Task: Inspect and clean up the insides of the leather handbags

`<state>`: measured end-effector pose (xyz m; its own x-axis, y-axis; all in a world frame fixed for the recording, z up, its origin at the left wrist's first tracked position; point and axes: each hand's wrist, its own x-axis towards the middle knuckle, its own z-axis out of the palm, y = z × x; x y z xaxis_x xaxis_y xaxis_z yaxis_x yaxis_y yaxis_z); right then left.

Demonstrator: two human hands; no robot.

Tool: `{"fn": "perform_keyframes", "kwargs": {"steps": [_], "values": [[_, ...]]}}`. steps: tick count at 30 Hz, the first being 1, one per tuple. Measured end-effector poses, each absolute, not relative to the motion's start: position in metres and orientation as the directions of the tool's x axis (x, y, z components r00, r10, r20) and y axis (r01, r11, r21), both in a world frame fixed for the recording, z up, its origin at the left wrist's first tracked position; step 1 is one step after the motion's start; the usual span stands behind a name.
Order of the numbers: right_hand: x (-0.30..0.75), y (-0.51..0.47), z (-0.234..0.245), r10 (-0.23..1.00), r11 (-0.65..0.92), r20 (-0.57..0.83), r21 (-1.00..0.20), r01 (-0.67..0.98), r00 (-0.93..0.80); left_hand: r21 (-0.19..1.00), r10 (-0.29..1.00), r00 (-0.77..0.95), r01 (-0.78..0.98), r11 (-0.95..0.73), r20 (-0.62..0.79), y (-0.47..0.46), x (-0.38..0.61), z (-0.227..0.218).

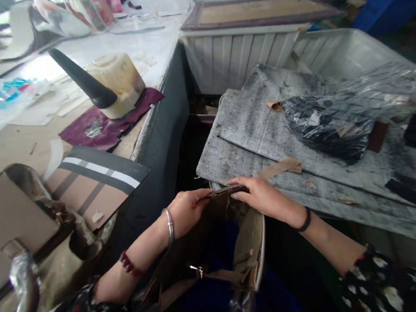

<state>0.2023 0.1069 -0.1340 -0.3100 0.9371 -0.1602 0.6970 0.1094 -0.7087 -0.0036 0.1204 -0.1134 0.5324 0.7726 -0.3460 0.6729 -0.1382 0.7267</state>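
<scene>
Low in the middle of the view, a brown handbag (252,250) stands with its mouth spread wide. Its lining is brown, and a small metal clasp (199,270) shines near the close side. My left hand (189,211) pinches the bag's far rim between thumb and fingers. On the same rim, a little to the right, my right hand (261,197) grips with its fingers over the edge and its thumb below. Both hands are closed on that edge. Much of the bag's outer side is hidden or dark.
A worktable (158,99) on the left bears a stained plastic container (123,83) with a dark handle, on purple material (88,130). Another bag (19,218) and a striped panel (96,179) lie nearer. Grey boards (256,122) on the right carry a black plastic bundle (322,120). Bins (235,57) stand behind.
</scene>
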Motion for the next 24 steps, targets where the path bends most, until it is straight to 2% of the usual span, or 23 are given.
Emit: {"fn": "perform_keyframes", "kwargs": {"steps": [5, 10, 15, 17, 20, 24], "values": [[0.200, 0.107, -0.134, 0.923, 0.112, -0.189, -0.703, 0.702, -0.336, 0.662, 0.779, 0.504, 0.733, -0.158, -0.373, 0.132, 0.000, -0.119], [0.206, 0.112, -0.139, 0.896, 0.136, -0.203, -0.721, 0.680, -0.394, 0.718, 0.749, 0.565, 0.673, -0.178, -0.345, 0.143, -0.001, -0.125], [0.212, 0.119, -0.138, 0.869, 0.141, -0.243, -0.714, 0.686, -0.431, 0.713, 0.733, 0.598, 0.663, -0.227, -0.323, 0.148, 0.005, -0.133], [0.211, 0.121, -0.136, 0.856, 0.197, -0.238, -0.670, 0.715, -0.458, 0.720, 0.729, 0.600, 0.659, -0.217, -0.330, 0.149, 0.010, -0.136], [0.207, 0.121, -0.137, 0.864, 0.278, -0.227, -0.530, 0.801, -0.450, 0.722, 0.732, 0.595, 0.659, -0.208, -0.332, 0.151, 0.015, -0.140], [0.204, 0.119, -0.141, 0.883, 0.304, -0.223, -0.400, 0.865, -0.414, 0.732, 0.729, 0.585, 0.659, -0.173, -0.355, 0.155, 0.020, -0.140]]}}
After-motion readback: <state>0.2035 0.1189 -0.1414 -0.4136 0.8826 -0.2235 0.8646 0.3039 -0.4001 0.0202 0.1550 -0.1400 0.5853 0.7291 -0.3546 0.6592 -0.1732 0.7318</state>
